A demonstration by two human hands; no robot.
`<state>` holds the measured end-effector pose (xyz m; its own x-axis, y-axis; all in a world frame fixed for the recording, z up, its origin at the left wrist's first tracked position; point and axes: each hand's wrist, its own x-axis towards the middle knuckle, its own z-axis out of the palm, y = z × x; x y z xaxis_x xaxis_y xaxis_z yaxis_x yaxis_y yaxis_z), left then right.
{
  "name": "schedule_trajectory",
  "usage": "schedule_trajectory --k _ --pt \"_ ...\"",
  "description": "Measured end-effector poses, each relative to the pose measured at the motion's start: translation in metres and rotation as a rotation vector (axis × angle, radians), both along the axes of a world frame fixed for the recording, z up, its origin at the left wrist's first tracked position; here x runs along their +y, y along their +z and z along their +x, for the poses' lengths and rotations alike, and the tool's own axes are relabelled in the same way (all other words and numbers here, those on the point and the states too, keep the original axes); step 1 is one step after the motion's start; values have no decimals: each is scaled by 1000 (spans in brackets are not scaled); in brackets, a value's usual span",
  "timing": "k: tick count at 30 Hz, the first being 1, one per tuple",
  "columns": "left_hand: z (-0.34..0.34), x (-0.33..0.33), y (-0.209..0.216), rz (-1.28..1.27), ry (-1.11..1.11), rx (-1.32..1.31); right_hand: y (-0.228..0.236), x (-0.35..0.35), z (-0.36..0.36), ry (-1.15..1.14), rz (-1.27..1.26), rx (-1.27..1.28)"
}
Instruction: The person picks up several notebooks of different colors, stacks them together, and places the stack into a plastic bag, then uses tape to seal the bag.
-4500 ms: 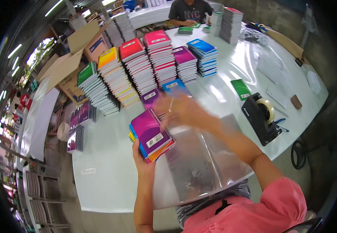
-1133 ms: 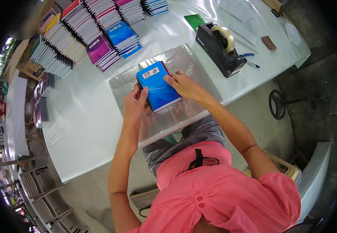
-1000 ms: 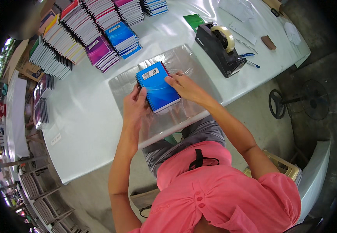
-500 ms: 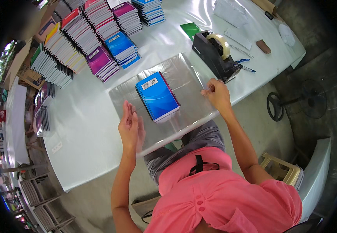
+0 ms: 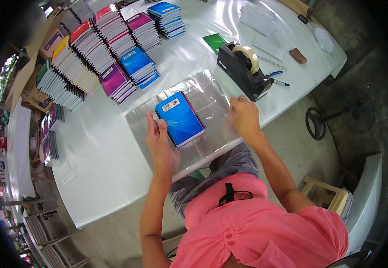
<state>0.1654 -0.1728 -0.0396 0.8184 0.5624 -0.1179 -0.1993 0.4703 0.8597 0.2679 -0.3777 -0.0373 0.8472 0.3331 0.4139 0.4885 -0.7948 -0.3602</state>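
A blue spiral notebook (image 5: 182,120) with a white label lies on a stack of clear plastic sheets (image 5: 147,118) at the table's near edge. A red edge and coil show along its right side, so more than one notebook seems to be stacked there. Beside its left coil is my left hand (image 5: 159,140), open, fingers stretched and thumb apart, holding nothing. At the right edge of the plastic, my right hand (image 5: 246,118) is closed with curled fingers, pinching what looks like the top sheet's edge. Its fingertips are partly hidden.
A black tape dispenser (image 5: 243,71) with a clear roll stands beyond my right hand. Pens (image 5: 281,83), a brown block-like object (image 5: 298,55) and a green notebook (image 5: 214,43) lie around it. Stacks of coloured notebooks (image 5: 109,49) fill the far left. A fan (image 5: 352,111) stands beyond the table.
My left hand has moved right, up to the notebook's coil edge. My right hand has shifted left and inward along the plastic's right side. The view has tilted slightly.
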Motion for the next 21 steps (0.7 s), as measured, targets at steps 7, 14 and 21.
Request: schedule_trajectory --k 7,14,21 --pt "8 8 -10 230 11 76 56 67 -39 243 161 264" --pt "15 3 0 186 -38 122 18 89 -57 668 -200 -82" --pt "12 -4 -4 297 -21 191 64 61 15 1040 14 855"
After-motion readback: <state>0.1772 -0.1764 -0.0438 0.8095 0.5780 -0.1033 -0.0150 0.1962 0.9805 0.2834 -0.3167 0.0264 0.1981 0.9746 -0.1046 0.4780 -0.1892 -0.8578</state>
